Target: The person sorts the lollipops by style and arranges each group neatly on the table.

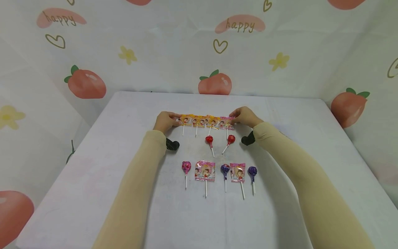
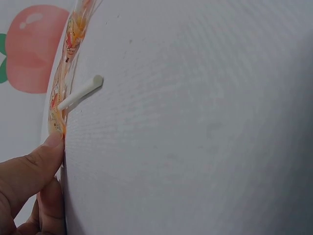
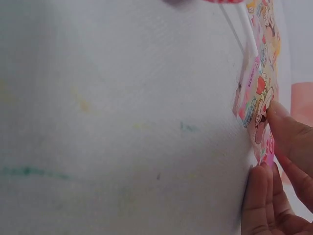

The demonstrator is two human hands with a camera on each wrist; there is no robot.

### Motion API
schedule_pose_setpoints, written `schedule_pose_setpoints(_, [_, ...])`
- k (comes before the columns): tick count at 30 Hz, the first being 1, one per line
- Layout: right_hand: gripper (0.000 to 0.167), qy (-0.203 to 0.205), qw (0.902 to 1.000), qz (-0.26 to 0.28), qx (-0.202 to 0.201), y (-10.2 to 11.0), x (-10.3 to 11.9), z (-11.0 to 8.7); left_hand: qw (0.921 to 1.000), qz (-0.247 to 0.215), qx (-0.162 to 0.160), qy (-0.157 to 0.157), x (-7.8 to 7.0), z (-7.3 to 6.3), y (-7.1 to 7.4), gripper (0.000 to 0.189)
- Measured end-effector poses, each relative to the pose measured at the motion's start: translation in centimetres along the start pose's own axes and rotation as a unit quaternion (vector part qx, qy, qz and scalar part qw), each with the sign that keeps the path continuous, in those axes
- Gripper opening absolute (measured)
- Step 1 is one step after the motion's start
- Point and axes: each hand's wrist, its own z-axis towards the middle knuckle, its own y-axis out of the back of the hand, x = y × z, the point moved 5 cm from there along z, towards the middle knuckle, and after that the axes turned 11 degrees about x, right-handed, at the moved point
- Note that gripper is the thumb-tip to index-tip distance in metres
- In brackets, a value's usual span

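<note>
Across the table's far part runs a row of lollipops in flat printed wrappers, their white sticks pointing toward me. At its left end my left hand (image 1: 166, 121) pinches the wrapper edge of an orange-wrapped lollipop (image 1: 186, 120); the thumb (image 2: 53, 143) shows on that edge in the left wrist view. My right hand (image 1: 246, 117) grips the outer edge of the pink-wrapped lollipop (image 1: 225, 123) at the right end. In the right wrist view its thumb (image 3: 288, 128) lies on the wrapper, with the other fingers curled at the lower edge. Two more orange-wrapped lollipops (image 1: 199, 121) lie between.
Nearer me lie two red ball lollipops (image 1: 209, 139). A front row holds a pink ball lollipop (image 1: 186, 166), two purple ones (image 1: 225, 168) and two in pink wrappers (image 1: 205, 171). The white table (image 1: 93, 166) meets a peach-printed cloth (image 1: 174, 52) behind.
</note>
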Motion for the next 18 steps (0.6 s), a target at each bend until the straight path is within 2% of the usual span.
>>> schedule_pose_setpoints(18, [0.036,-0.007,0.9999,0.011,0.004,-0.07,-0.5,0.37,1.0,0.005,0.001,-0.001,-0.01,0.05,0.0,0.038])
